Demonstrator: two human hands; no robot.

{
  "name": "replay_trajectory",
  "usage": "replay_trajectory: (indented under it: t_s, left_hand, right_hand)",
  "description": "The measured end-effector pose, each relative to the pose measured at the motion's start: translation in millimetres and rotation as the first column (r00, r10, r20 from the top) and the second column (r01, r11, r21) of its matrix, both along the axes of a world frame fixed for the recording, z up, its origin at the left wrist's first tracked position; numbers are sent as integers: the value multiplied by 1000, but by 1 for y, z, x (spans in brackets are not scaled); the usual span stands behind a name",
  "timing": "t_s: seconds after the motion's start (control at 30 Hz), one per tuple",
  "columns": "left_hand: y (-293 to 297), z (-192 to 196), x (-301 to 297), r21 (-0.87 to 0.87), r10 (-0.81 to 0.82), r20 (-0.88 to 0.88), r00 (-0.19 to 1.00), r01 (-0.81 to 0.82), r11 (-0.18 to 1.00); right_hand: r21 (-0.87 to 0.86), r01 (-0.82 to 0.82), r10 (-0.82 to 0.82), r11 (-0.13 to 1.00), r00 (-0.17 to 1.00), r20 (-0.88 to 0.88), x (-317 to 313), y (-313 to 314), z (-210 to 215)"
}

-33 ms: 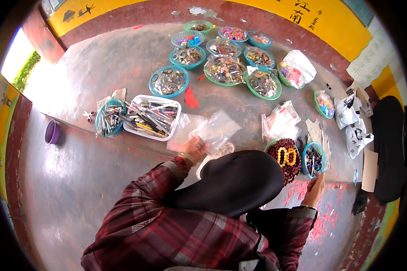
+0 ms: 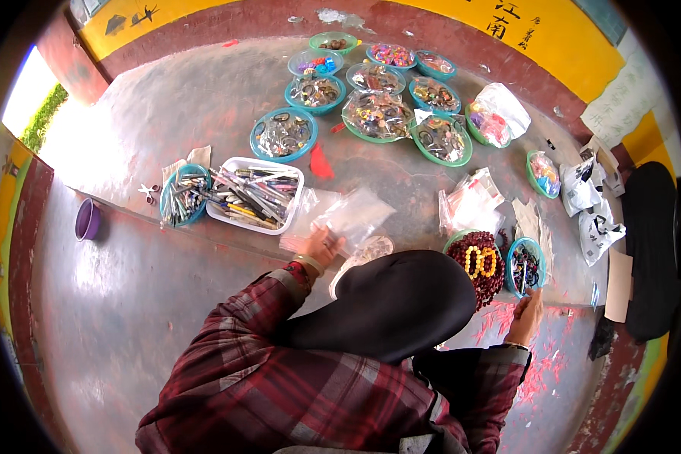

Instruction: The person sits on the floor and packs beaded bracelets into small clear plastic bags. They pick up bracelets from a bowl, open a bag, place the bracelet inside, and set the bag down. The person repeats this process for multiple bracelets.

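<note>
Raised concrete platform, grey and scuffed, backed by a maroon-and-yellow wall; goods laid out as follows.

Item: clear plastic bags, flat and overlapping, placed between a white tray of pens and a black-clad knee. Left hand set at their near edge, palm down, fingers somewhat spread; whether any film is pinched cannot be told. Handling, as judged: very light, limp, slippery, easily creased — best taken by a free corner or edge, between thumb and forefinger.

Item: turquoise basket of small dark pieces, kind unclear. Right hand held at its near rim, fingers close together; contact, and the state of the grip, cannot be told.

Item: dark red bead strands, heaped just left of that basket — yellow bead loops laid on top. Judged heavier and loose; to be lifted by a gathered strand.

Also listed: scissors, far left; purple tub, on the lower floor.
</note>
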State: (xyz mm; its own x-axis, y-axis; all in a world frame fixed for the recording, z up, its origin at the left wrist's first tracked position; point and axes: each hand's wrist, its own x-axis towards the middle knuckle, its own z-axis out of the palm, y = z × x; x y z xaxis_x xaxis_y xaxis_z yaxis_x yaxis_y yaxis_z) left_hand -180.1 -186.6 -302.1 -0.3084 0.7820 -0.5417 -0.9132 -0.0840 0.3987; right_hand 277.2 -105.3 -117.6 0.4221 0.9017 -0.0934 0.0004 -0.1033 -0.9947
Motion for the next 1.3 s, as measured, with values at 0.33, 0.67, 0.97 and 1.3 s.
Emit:
replay_trajectory:
  t_s: [0.33, 0.67, 0.97, 1.3]
  left_hand:
    - [7, -18, -38, 94, 274, -86, 958, -266, 959]
    - [-3, -78, -45, -151, 355, -101, 929, -367, 918]
    - [4, -76, -39, -226, 531, -102, 841, -539, 811]
    - [-8, -76, -44, -359, 369, -203, 907, -420, 834]
  right_hand:
    - [-131, -120, 126, 984, 991, 43, -8, 10, -12]
    - [-132, -176, 190, 975, 976, 103, -9, 11, -15]
    - [-151, -188, 207, 970, 971, 122, -8, 12, -19]
    - [-135, -198, 213, 971, 971, 108, -16, 8, -8]
